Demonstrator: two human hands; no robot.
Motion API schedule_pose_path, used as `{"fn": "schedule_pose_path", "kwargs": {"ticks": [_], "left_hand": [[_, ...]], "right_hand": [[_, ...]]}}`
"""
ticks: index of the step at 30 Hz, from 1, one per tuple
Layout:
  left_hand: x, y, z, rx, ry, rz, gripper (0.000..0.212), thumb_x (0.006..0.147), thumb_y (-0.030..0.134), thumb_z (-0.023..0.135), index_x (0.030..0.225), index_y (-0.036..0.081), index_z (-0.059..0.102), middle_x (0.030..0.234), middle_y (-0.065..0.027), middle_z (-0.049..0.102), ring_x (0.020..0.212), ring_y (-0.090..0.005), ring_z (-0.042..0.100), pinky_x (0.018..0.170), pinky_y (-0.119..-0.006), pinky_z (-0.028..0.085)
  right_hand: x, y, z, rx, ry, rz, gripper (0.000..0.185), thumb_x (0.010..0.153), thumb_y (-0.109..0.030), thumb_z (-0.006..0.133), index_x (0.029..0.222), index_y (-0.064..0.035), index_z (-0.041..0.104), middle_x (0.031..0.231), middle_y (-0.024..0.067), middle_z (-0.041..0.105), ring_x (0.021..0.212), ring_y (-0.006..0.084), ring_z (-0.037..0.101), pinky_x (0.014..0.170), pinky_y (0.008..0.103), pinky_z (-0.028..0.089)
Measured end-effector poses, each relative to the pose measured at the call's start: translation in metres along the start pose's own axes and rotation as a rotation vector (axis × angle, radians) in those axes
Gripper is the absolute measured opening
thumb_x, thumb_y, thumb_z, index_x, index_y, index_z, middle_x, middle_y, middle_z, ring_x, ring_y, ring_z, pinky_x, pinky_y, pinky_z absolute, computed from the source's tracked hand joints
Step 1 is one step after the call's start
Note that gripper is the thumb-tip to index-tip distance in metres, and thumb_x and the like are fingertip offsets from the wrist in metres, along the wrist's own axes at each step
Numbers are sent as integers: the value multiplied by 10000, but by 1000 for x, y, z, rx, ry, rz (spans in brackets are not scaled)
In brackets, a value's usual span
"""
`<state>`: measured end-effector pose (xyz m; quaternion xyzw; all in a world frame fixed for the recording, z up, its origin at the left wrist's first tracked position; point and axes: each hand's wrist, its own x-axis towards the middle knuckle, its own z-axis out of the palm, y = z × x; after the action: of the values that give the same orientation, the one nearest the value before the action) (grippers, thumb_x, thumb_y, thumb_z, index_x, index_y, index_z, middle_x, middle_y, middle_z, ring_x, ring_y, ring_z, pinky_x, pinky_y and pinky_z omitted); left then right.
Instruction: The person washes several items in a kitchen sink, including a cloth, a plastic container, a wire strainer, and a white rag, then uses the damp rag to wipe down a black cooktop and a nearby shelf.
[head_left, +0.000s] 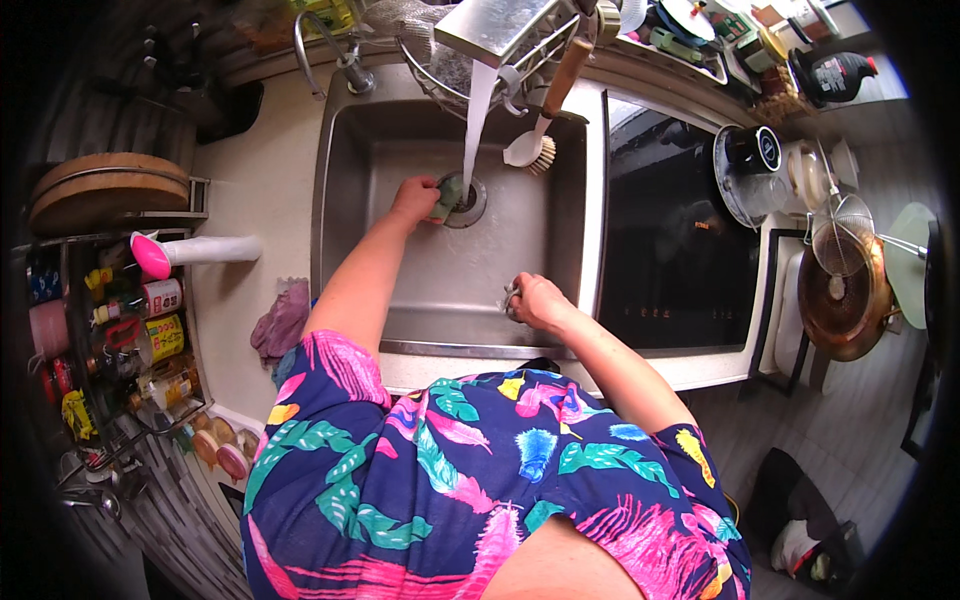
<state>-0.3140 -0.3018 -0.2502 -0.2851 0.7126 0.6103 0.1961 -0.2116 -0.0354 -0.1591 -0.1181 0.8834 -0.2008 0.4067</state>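
Water pours from a flat metal spout (491, 34) into a stainless steel sink (457, 277). My left hand (417, 201) holds a green scouring pad (448, 198) beside the stream, over part of the drain (471, 214). Near the sink's front right corner, my right hand (538, 301) is closed on a crumpled greyish thing (512, 301), perhaps a scrubber or cloth; the fingers hide much of it. A wooden-handled dish brush (551, 112) hangs bristles down at the back right of the sink.
A wire basket (435, 82) and a curved small tap (307, 45) stand behind the sink. To the right lies a black glass cooktop (667, 255). A purple cloth (281, 322), a pink-capped white item (199, 251) and a round wooden board (112, 193) are at left.
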Motion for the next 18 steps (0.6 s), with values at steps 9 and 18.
{"fn": "schedule_pose_path", "kwargs": {"ticks": [9, 18], "left_hand": [[2, -106, -17, 809, 620, -120, 410, 859, 223, 558, 1208, 30, 461, 1135, -230, 578, 1071, -401, 559, 941, -463, 452], [-46, -36, 56, 74, 369, -424, 341, 809, 111, 579, 1133, 35, 503, 1151, -220, 583, 1100, -349, 563, 914, -431, 465]], "right_hand": [[39, -7, 32, -612, -390, 143, 448, 809, -207, 602, 1228, -53, 570, 1326, 159, 473, 1227, 300, 459, 959, 390, 435], [44, -9, 18, -666, -384, 103, 360, 828, -205, 544, 1155, -77, 622, 1247, 139, 553, 1154, 300, 532, 938, 392, 443]]}}
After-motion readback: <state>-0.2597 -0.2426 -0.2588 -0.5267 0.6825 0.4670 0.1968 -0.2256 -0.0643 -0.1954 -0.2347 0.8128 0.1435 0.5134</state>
